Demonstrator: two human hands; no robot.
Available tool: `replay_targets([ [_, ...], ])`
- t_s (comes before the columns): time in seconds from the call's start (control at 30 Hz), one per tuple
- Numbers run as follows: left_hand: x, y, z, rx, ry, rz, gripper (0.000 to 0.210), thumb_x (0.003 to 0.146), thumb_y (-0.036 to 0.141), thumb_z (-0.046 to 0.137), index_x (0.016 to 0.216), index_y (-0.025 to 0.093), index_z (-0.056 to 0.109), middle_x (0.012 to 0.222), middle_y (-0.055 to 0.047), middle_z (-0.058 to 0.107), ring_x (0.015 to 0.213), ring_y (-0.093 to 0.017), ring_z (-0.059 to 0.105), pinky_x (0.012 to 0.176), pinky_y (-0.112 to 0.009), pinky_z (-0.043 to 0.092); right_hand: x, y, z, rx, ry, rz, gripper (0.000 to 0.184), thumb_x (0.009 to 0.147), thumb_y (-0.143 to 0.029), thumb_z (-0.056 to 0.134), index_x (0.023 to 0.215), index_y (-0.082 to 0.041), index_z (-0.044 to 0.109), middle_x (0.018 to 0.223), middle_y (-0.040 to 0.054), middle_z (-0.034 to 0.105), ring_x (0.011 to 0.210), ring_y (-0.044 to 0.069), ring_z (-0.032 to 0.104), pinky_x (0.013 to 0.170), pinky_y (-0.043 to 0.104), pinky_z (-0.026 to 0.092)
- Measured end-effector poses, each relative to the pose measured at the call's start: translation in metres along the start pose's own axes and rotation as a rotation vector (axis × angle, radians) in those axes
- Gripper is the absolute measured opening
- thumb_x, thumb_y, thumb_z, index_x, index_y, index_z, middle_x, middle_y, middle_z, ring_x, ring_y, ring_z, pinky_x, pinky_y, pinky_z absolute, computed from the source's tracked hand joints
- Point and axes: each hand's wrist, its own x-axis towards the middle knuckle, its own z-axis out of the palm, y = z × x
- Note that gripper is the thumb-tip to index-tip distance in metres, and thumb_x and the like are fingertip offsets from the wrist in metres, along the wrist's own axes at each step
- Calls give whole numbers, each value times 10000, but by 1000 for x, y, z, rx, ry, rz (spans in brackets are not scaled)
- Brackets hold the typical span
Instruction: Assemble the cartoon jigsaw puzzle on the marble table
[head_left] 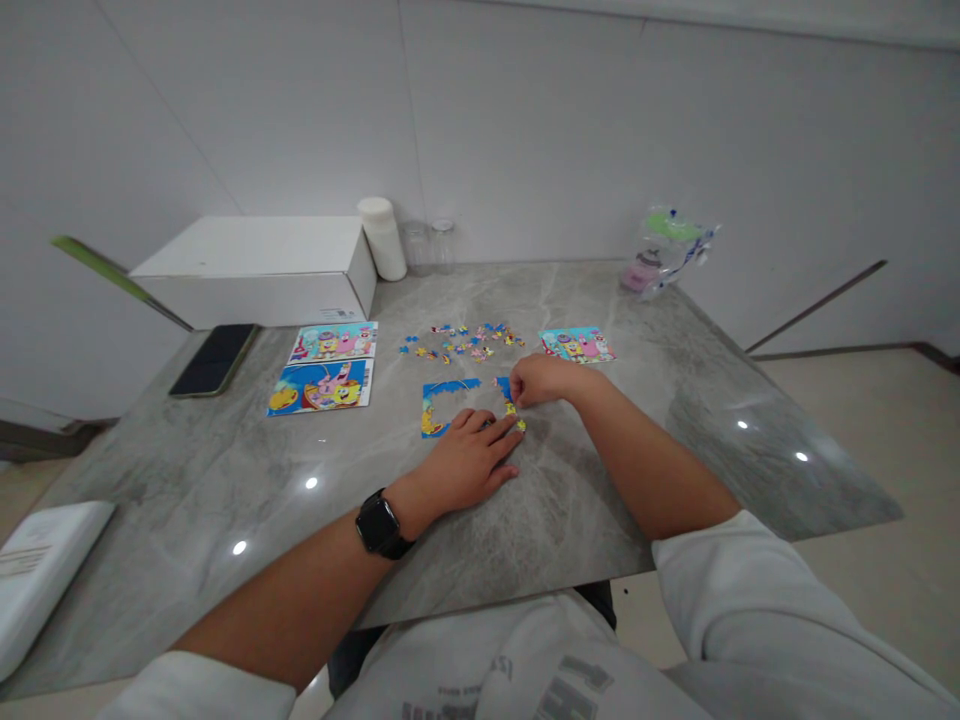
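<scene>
A partly joined jigsaw puzzle (429,410) lies flat on the grey marbled table, its blue and yellow border framing a bare middle. My left hand (472,458) rests palm down with fingers spread over its lower edge, hiding part of it. At the right edge of the puzzle, my right hand (534,381) has its fingertips pinched together; whatever is between them is hidden. A yellow puzzle piece (521,426) lies near the lower right corner, by my left fingertips. Behind the puzzle, loose puzzle pieces (480,352) are scattered in a loose band.
Picture cards (322,387) lie to the left, with another card (577,345) at the right. Further back stand a white box (255,270), a white bottle (383,238), glasses (442,245) and a plastic bag (660,255). A phone (215,360) lies at the left.
</scene>
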Motion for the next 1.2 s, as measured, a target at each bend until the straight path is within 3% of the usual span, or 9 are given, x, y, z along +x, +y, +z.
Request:
replay_targets([
  [0.3,1,0,2,-10,2,5,533,1072,508,505,1520,230,580,1589,-101,571,1306,-317,517,1110,-506,382,-5,-4,-5,90,-91,10,310,860,-186,694,1122,-171,859,977,76,845,770,171,756,683,213,488],
  [1.0,1,0,-1,9,17,-16,493,1078,503,498,1487,251,605,1564,-97,583,1303,-320,519,1108,-517,386,-13,-10,-10,90,-77,18,274,910,-215,689,1129,-160,843,965,74,840,735,155,746,653,205,467],
  [1.2,2,-1,0,0,20,-18,493,1075,507,498,1478,248,614,1568,-101,579,1301,-326,524,1106,-518,398,-5,-8,-3,44,23,58,275,922,-333,706,1097,-179,851,949,90,840,848,207,764,737,236,491],
])
